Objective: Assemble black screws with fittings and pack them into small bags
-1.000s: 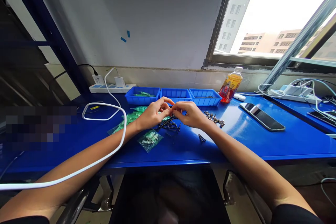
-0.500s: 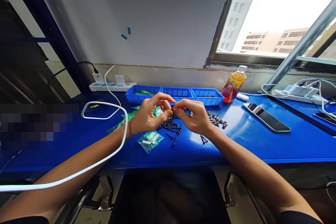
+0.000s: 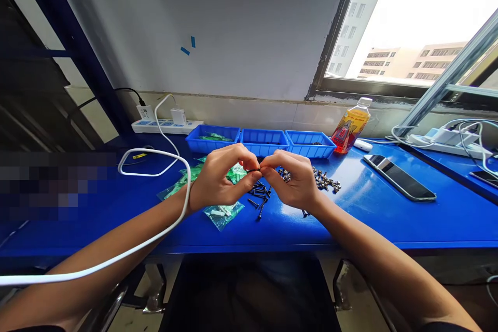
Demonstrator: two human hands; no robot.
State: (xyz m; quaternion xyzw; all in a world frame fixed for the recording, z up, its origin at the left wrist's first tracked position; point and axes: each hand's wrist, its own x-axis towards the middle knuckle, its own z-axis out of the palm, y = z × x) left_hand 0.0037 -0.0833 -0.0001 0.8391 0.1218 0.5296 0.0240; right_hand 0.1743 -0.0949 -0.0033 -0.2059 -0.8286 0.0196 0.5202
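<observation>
My left hand (image 3: 220,181) and my right hand (image 3: 292,182) meet fingertip to fingertip above the blue table (image 3: 389,218). Both pinch a small dark screw (image 3: 258,169) between thumb and forefinger. Under them lies a heap of black screws (image 3: 260,194). A pile of silver screws (image 3: 326,181) sits just right of my right hand. A small clear bag with white plugs (image 3: 223,212) lies below my left hand, and green bags (image 3: 182,182) lie behind it.
Three blue bins (image 3: 262,141) line the back. An orange drink bottle (image 3: 349,127) and a phone (image 3: 399,183) are at the right. A white cable (image 3: 155,166) loops across my left forearm from a power strip (image 3: 165,125). More chargers and cables (image 3: 447,137) sit far right.
Both hands have risen and drawn nearer to me, still pinched together. The view has shifted slightly, so things on the table appear a little further right.
</observation>
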